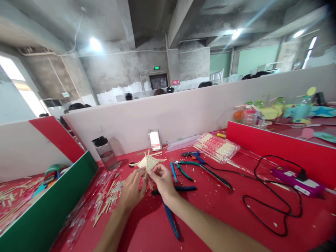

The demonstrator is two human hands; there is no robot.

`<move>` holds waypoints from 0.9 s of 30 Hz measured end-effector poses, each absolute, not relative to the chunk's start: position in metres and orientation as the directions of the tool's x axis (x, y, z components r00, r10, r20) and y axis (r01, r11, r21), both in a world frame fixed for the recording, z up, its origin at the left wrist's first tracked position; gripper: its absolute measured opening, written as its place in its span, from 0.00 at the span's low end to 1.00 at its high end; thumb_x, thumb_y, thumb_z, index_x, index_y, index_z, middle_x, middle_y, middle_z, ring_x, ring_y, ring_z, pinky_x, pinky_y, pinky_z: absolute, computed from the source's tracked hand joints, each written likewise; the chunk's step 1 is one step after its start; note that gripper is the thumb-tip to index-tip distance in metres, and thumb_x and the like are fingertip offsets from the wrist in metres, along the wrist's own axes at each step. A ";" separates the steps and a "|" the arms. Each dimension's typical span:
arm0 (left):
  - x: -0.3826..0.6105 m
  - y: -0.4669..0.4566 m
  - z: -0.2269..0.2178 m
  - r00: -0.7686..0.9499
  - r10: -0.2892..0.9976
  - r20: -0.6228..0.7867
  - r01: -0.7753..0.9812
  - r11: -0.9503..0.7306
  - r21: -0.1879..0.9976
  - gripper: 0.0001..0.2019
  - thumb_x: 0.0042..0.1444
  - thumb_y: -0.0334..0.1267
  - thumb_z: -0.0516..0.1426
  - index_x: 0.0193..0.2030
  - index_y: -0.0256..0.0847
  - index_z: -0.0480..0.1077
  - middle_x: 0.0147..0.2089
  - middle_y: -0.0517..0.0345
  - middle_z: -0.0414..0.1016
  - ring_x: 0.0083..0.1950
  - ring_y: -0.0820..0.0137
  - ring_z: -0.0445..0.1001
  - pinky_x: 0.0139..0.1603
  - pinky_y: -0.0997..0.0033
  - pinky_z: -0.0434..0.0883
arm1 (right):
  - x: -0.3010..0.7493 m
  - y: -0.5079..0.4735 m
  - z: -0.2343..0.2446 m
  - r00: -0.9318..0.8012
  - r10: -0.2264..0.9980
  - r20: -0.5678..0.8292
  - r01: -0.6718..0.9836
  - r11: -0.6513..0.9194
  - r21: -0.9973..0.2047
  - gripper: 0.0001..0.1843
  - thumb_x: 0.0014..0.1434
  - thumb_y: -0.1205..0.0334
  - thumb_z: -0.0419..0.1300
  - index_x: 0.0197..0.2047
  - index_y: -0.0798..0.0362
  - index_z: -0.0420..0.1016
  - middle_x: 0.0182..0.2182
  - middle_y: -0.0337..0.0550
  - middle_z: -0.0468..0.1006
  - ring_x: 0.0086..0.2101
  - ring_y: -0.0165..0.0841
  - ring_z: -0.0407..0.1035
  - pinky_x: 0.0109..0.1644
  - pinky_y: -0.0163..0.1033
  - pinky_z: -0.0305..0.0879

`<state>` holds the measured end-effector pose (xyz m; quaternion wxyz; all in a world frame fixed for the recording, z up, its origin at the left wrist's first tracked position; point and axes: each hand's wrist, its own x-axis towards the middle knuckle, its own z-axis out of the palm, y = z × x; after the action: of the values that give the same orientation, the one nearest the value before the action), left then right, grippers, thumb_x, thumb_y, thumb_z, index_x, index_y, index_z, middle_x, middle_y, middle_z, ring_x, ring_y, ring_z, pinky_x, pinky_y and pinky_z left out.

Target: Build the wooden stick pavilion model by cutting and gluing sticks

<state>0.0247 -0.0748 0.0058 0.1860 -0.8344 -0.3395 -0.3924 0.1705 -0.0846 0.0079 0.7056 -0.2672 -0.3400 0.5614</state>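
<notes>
Both hands hold a small fan-shaped piece point(148, 162) built from thin wooden sticks, just above the red table point(215, 213). My left hand point(132, 189) pinches its lower left edge. My right hand point(162, 179) grips its lower right side with the fingertips. Loose cut sticks point(106, 200) lie scattered to the left of my left hand. Blue-handled pliers point(170, 217) rest on the table under my right wrist.
A dark-lidded water bottle point(105, 153) stands at the back left. Green-handled cutters point(183, 168), a blue glue gun point(193, 155) and a bundle of packed chopsticks point(216, 147) lie to the right. A black cable point(270, 206) runs to a purple power strip point(298, 176). White partitions point(183, 112) enclose the desk.
</notes>
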 end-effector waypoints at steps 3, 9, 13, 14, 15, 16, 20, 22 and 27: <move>0.026 -0.076 0.008 0.466 0.414 0.782 0.705 -0.708 -0.045 0.09 0.64 0.33 0.53 0.51 0.42 0.65 0.49 0.48 0.76 0.50 0.63 0.77 0.48 0.65 0.75 | 0.170 -0.085 0.006 0.116 0.980 0.160 -0.624 0.198 -0.756 0.20 0.42 0.56 0.72 0.26 0.51 0.64 0.20 0.33 0.71 0.21 0.28 0.65 0.24 0.33 0.62; 0.025 -0.076 0.009 0.478 0.407 0.778 0.705 -0.707 -0.063 0.10 0.64 0.34 0.53 0.51 0.42 0.68 0.50 0.48 0.75 0.49 0.63 0.77 0.47 0.66 0.76 | 0.169 -0.086 0.004 0.103 0.986 0.133 -0.649 0.168 -0.742 0.23 0.39 0.52 0.75 0.27 0.51 0.65 0.21 0.33 0.72 0.23 0.29 0.67 0.27 0.34 0.64; 0.024 -0.076 0.008 0.489 0.403 0.774 0.705 -0.705 -0.079 0.10 0.64 0.34 0.53 0.51 0.42 0.69 0.51 0.48 0.75 0.49 0.64 0.77 0.48 0.66 0.76 | 0.169 -0.086 0.002 0.089 0.990 0.106 -0.669 0.138 -0.730 0.24 0.37 0.52 0.75 0.27 0.51 0.64 0.21 0.34 0.73 0.23 0.30 0.68 0.27 0.34 0.65; 0.024 -0.076 0.008 0.487 0.406 0.773 0.706 -0.704 -0.075 0.10 0.64 0.34 0.52 0.51 0.43 0.69 0.51 0.48 0.75 0.48 0.64 0.77 0.48 0.67 0.76 | 0.169 -0.085 0.002 0.085 0.991 0.101 -0.672 0.132 -0.729 0.25 0.37 0.52 0.75 0.27 0.51 0.64 0.21 0.34 0.72 0.22 0.30 0.68 0.26 0.34 0.64; 0.024 -0.075 0.008 0.482 0.408 0.775 0.706 -0.705 -0.068 0.10 0.64 0.35 0.52 0.51 0.43 0.68 0.51 0.48 0.76 0.48 0.64 0.78 0.48 0.66 0.76 | 0.169 -0.085 0.001 0.082 0.992 0.096 -0.674 0.126 -0.728 0.25 0.37 0.52 0.76 0.27 0.51 0.64 0.20 0.33 0.72 0.22 0.30 0.67 0.26 0.34 0.64; 0.024 -0.075 0.008 0.476 0.409 0.779 0.707 -0.704 -0.062 0.10 0.64 0.35 0.52 0.51 0.43 0.68 0.50 0.48 0.76 0.48 0.64 0.78 0.48 0.66 0.76 | 0.169 -0.084 0.001 0.081 0.992 0.092 -0.675 0.123 -0.727 0.25 0.37 0.52 0.76 0.27 0.51 0.64 0.20 0.33 0.72 0.22 0.29 0.67 0.25 0.33 0.63; 0.026 -0.074 0.007 0.449 0.403 0.797 0.713 -0.699 -0.049 0.10 0.64 0.34 0.53 0.51 0.42 0.66 0.48 0.48 0.77 0.47 0.63 0.78 0.46 0.64 0.77 | 0.169 -0.084 0.002 0.083 0.992 0.094 -0.679 0.125 -0.723 0.25 0.36 0.52 0.76 0.27 0.52 0.64 0.20 0.33 0.72 0.22 0.29 0.67 0.26 0.33 0.63; 0.026 -0.074 0.007 0.452 0.400 0.797 0.709 -0.703 -0.049 0.09 0.64 0.34 0.53 0.50 0.42 0.65 0.48 0.48 0.77 0.48 0.63 0.78 0.47 0.64 0.77 | 0.168 -0.085 0.004 0.086 0.992 0.090 -0.685 0.124 -0.718 0.25 0.36 0.53 0.76 0.27 0.52 0.64 0.21 0.33 0.72 0.23 0.29 0.67 0.27 0.33 0.64; 0.024 -0.073 0.004 0.459 0.435 0.775 0.707 -0.707 -0.022 0.09 0.64 0.34 0.52 0.50 0.42 0.67 0.49 0.48 0.76 0.50 0.62 0.77 0.48 0.63 0.76 | 0.167 -0.088 0.008 0.082 0.994 0.078 -0.702 0.113 -0.704 0.23 0.37 0.56 0.75 0.27 0.52 0.65 0.21 0.33 0.73 0.23 0.29 0.68 0.28 0.34 0.64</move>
<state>0.0237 -0.0734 0.0044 0.1734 -0.8363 -0.3414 -0.3924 0.1675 -0.0876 0.0078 0.6894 -0.2564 -0.2848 0.6148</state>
